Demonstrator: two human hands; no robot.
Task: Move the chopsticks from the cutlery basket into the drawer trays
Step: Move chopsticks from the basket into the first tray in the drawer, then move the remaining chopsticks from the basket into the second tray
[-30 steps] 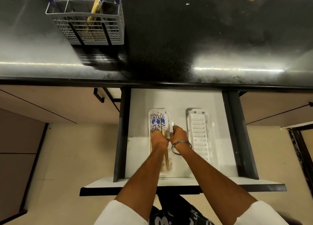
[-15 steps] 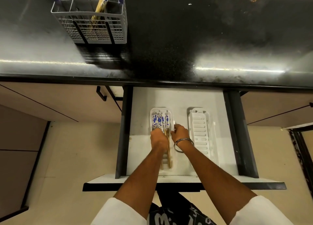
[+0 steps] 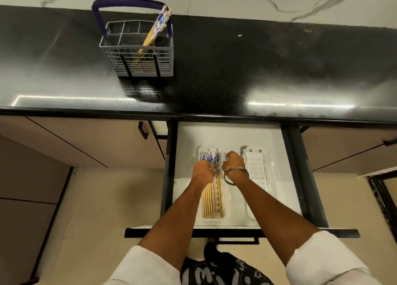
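Several chopsticks (image 3: pixel 211 201) with blue-and-white patterned ends lie side by side in the left white tray (image 3: pixel 226 207) inside the open drawer. My left hand (image 3: pixel 203 171) rests on their patterned half, fingers curled down onto them. Just to the right, my right hand (image 3: pixel 234 162), a metal bangle on its wrist, has its fingers curled shut at that tray's right rim. The right white tray (image 3: pixel 256 168) holds nothing. On the black counter stands the grey cutlery basket (image 3: pixel 139 67) with a blue handle. A few chopsticks (image 3: pixel 155 30) lean in its back right compartment.
The drawer (image 3: pixel 236 134) is pulled out under the black countertop (image 3: pixel 257 65), with dark side rails and a black front edge near my body. Closed beige cabinet fronts flank it. A marble wall runs behind the counter.
My view has tilted up, showing the whole basket and the wall. Both hands stay over the left tray; the chopsticks under my left hand now lie straight along it.
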